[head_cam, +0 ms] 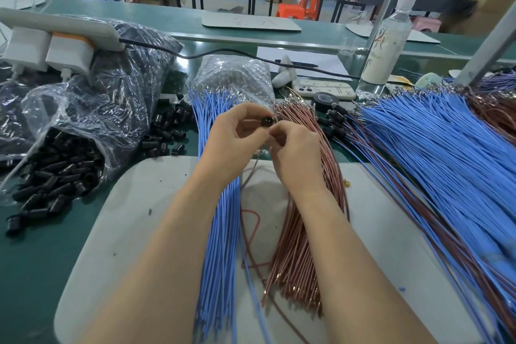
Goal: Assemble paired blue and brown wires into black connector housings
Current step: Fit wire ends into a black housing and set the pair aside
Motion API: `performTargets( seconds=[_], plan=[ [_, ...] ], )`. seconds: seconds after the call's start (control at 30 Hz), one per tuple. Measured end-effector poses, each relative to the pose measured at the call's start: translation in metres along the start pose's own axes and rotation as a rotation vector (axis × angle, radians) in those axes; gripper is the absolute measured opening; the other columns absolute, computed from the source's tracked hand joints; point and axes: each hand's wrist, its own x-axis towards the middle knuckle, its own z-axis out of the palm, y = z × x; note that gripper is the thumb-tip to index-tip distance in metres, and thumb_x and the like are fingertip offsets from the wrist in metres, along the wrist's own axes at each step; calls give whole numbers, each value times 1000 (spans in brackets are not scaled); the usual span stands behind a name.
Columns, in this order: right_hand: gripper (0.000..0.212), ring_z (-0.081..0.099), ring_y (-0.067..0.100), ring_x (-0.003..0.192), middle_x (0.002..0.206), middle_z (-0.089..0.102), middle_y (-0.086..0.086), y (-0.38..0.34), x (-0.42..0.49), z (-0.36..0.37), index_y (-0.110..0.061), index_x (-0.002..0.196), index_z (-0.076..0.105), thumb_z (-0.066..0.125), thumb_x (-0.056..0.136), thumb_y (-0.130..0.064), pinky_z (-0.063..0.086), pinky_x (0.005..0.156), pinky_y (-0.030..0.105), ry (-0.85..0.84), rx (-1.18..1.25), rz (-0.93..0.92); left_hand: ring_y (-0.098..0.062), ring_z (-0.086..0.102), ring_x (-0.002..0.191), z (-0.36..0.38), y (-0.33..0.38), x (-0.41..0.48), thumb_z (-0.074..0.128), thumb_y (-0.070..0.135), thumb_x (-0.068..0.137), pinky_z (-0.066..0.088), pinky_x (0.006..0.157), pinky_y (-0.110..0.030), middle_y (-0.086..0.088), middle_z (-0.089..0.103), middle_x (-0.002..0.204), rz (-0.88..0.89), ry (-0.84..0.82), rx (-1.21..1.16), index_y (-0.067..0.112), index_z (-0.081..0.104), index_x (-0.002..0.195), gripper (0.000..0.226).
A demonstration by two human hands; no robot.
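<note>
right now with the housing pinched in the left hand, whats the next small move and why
Probably press the end of the brown wire into the black housing. The left hand pinches the housing, the fingertips of the right hand curl right beside it, and the wire trails down from them. Whether its terminal is already seated is hidden.

Black connector housing raised over the mid-worktop, above blue wires and brown wires bundled side by side.

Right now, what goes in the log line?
left hand: pinches small black plastic connector housing | right hand: pinches thin brown wire
</note>
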Motion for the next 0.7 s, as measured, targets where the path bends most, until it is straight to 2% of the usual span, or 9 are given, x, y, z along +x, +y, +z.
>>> performTargets(
  seconds=[0.07, 0.13, 0.2, 0.27, 0.37, 0.47, 0.57, 0.63, 0.7],
  plan=[
    [13, 65, 14, 79, 83, 71, 1, 1, 3, -4, -11, 93, 72, 69, 86, -21, 51, 79, 27, -50, 45, 63, -1, 65, 84, -4, -2, 2, 59, -2, 87, 48, 76, -13, 7, 69, 89, 0, 77, 6, 20, 64, 94, 24],
    [13, 66, 9, 80, 83, 69, -4, 3, 7, -12, -13, 95, 72, 68, 86, -21, 52, 77, 18, -3, 72, 108, -1, 63, 88, -10, -3, 5, 59, 4, 89, 47, 81, -15, 12, 68, 90, 22, 173, 22, 30, 63, 93, 26],
    [11, 66, 11, 78, 82, 67, -5, 7, 10, -20, -15, 95, 71, 62, 89, -15, 53, 76, 22, 65, 46, 150, 0, 61, 90, -15, -1, 6, 58, 8, 91, 46, 82, -16, 13, 66, 91, 47, 236, 19, 36, 61, 93, 28],
    [16, 62, 11, 77, 86, 68, -3, 10, 10, -22, -18, 95, 71, 57, 91, -11, 50, 74, 23, 62, -45, 184, 0, 64, 89, -16, 0, 8, 55, 9, 93, 48, 78, -15, 8, 66, 94, 44, 256, -40, 34, 60, 96, 26],
    [16, 62, 14, 87, 95, 69, -1, 9, 8, -13, -19, 96, 71, 57, 90, -15, 44, 74, 21, -55, -180, 172, -6, 69, 85, -16, 1, 8, 51, 8, 95, 51, 73, -18, 5, 66, 93, 45, 279, -108, 31, 60, 98, 25],
    [17, 61, 19, 96, 103, 68, 0, 7, 9, -2, -20, 104, 69, 58, 90, -19, 47, 78, 28, -139, -265, 176, -1, 67, 79, -16, 0, 8, 50, 9, 96, 49, 71, -15, 4, 65, 96, 65, 308, -72, 34, 59, 98, 26],
    [33, 57, 22, 102, 114, 63, 3, 6, 15, 5, -22, 117, 65, 51, 91, -7, 45, 78, 30, -109, -321, 139, 1, 65, 77, -17, -1, 8, 51, 11, 96, 49, 73, -16, 3, 65, 97, 56, 302, -47, 36, 60, 98, 27],
    [42, 54, 24, 106, 119, 59, 3, 8, 20, 11, -25, 123, 62, 49, 91, -2, 45, 80, 31, -160, -355, 107, 2, 64, 79, -16, -3, 9, 52, 11, 95, 49, 75, -16, 6, 65, 94, 45, 282, -16, 37, 60, 98, 27],
    [38, 52, 25, 109, 120, 56, 3, 10, 23, 17, -26, 119, 63, 51, 91, -3, 43, 80, 31, -233, -394, 118, 6, 60, 80, -13, -5, 9, 54, 9, 94, 46, 74, -13, 12, 64, 91, 54, 258, 46, 36, 59, 98, 27]
  ],
)
